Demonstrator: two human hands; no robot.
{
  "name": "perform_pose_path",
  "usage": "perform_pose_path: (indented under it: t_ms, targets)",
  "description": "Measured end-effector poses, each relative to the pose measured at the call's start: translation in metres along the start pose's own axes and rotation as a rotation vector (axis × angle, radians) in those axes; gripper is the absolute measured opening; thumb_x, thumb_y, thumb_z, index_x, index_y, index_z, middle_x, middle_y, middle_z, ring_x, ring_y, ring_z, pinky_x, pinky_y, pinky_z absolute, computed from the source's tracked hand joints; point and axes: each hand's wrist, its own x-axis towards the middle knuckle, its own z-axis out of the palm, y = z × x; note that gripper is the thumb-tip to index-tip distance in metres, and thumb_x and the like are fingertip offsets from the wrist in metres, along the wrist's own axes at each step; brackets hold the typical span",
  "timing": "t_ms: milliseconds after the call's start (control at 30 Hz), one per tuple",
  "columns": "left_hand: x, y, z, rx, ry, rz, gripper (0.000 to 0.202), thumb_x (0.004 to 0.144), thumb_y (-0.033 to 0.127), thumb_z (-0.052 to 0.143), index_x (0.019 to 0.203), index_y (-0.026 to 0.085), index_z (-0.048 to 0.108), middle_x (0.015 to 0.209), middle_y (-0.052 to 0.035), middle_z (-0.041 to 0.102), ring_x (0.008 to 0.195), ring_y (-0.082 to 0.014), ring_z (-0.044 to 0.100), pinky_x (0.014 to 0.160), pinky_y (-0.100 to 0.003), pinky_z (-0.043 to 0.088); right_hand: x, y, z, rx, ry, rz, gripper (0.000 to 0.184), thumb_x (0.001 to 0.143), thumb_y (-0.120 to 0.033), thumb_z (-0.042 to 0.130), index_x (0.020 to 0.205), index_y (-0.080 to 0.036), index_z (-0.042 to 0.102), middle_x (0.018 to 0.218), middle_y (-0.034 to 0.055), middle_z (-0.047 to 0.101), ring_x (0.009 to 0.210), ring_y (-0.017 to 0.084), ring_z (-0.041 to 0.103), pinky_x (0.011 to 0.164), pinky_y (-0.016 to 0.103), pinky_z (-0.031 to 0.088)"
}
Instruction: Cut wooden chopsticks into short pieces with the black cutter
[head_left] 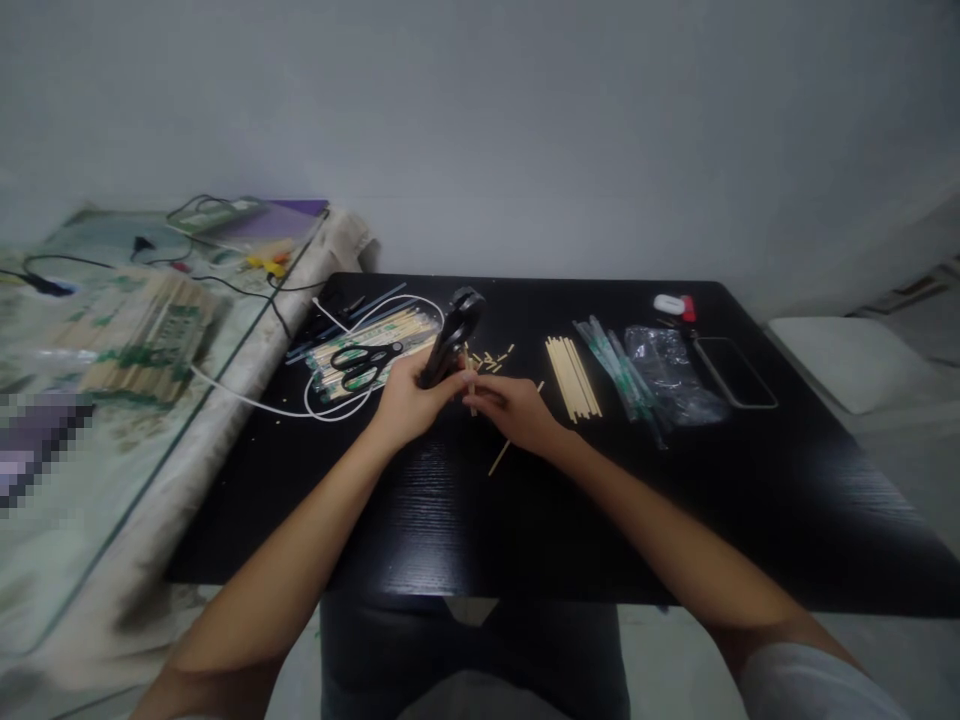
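My left grip [411, 402] is hiding the lower end of the black tool [460, 322], whose head is showing too dimly to make out. Just right of that tool, my right grip [517, 408] is covering part of a thin stick [466, 357], and a longer stick [499, 458] is disappearing beneath it. Near the tool, stick bits [491, 362] are looking too tiny to count. Well left of the tool, the print on a stick pack [154, 335] is blurring, and a pixelated purple object [37, 440] is running off the view's edge.
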Motion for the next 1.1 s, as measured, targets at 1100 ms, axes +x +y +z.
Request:
perform_pose_path:
  t_ms: [1100]
  targets:
    - [-0.029,0.074,-0.051,1.414,-0.231,0.038,0.056,0.094,0.031,0.056,0.147,0.015,0.052,0.12,-0.0205,0.066,0.104,-0.0377,0.067,0.091,-0.05,0.053,0.011,-0.001,0.008,0.047,0.073,0.022,0.015,0.097,-0.027,0.066,0.096,-0.025,0.081,0.095,0.0011,0.083,0.09,0.018,0.079,0.084,0.031,0.063]
